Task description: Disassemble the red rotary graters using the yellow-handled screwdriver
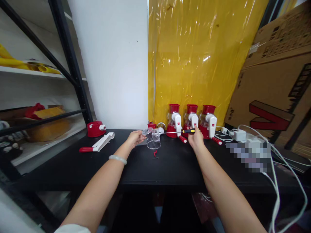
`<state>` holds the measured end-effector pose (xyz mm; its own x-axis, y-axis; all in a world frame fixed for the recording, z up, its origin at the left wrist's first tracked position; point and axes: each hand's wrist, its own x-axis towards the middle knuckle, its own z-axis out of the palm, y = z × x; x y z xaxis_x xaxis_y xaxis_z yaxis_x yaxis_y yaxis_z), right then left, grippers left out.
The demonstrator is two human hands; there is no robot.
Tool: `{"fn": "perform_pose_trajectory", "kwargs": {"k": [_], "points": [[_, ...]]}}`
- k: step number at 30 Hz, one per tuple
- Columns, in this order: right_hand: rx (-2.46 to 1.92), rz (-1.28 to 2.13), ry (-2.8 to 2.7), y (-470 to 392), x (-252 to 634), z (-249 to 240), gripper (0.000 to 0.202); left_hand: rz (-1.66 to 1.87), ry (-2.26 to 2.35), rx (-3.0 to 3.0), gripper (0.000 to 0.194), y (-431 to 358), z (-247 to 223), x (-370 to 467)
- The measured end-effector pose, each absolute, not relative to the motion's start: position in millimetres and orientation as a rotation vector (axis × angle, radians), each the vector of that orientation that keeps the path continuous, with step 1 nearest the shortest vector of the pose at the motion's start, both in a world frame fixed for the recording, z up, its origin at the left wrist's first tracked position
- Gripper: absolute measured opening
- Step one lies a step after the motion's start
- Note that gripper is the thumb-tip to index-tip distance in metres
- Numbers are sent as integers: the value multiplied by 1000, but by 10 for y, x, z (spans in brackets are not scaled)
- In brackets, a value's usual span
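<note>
My left hand grips a clear plastic housing by its left side, just above the black tabletop. In my right hand is a screwdriver with a black and yellow handle, held level. Its long shaft points left, and the tip meets the right side of the housing; what it touches there is too small to make out. A small red part lies on the table just in front of the housing, with a tiny metal piece beside it.
Several red and white rotary graters stand along the back. At left lie a red base and a white crank arm with a red handle. White cables and chargers crowd the right side, beside a large cardboard box.
</note>
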<state>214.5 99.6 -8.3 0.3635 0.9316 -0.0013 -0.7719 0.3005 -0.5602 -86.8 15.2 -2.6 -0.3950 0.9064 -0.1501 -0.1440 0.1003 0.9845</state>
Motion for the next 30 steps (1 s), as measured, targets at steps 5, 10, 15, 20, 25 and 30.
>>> {"fn": "perform_pose_trajectory", "kwargs": {"k": [5, 10, 15, 20, 25, 30], "points": [[-657, 1121, -410, 986, 2169, -79, 17, 1462, 1474, 794, 7, 152, -31, -871], [-622, 1078, -460, 984, 2147, -97, 31, 1461, 1473, 797, 6, 158, -33, -874], [-549, 1142, -456, 999, 2151, -121, 25, 1465, 1470, 801, 7, 159, -34, -871], [-507, 1163, -431, 1039, 2178, -120, 15, 1457, 1468, 792, 6, 149, -26, -863], [-491, 1179, -433, 1043, 2171, -119, 11, 1462, 1469, 788, 6, 137, -10, -851], [-599, 1077, -562, 1018, 2141, -151, 27, 1456, 1478, 788, 7, 131, -5, -845]]}}
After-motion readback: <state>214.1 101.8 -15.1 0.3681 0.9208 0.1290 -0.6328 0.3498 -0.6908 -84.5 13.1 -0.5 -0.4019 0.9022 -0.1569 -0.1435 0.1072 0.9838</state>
